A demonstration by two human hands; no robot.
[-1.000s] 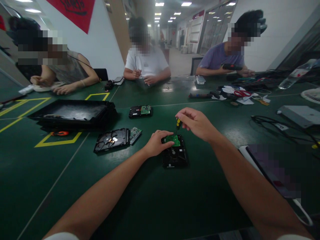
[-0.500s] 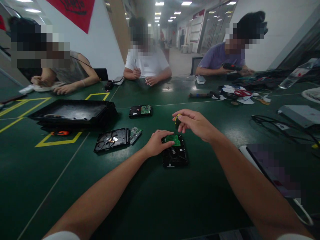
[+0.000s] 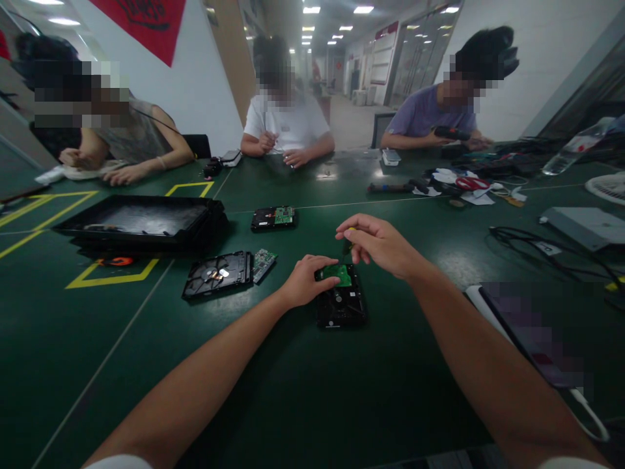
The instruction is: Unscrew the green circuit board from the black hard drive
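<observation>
A black hard drive (image 3: 340, 308) with a green circuit board (image 3: 344, 276) lies flat on the table before me. My left hand (image 3: 308, 281) grips its far left part, thumb resting over the board. In the fingers of my right hand (image 3: 372, 242) is a small screwdriver (image 3: 347, 247) with a dark and yellow handle. It stands nearly upright, its lower end at the far edge of the board; the exact contact of the tip is too small to make out. Left of my left hand lie an opened drive case (image 3: 217, 273) and a loose circuit board (image 3: 264, 266).
Black stacked trays (image 3: 141, 218) stand at the left, and another hard drive (image 3: 274, 217) lies farther back. To the right are a tablet-like device (image 3: 527, 332), black cables (image 3: 527, 244) and a grey box (image 3: 586, 226). Three people sit across the green table (image 3: 273, 391).
The screwdriver handle is turned a little and more covered by my right fingers. My left hand and the hard drive stay in place.
</observation>
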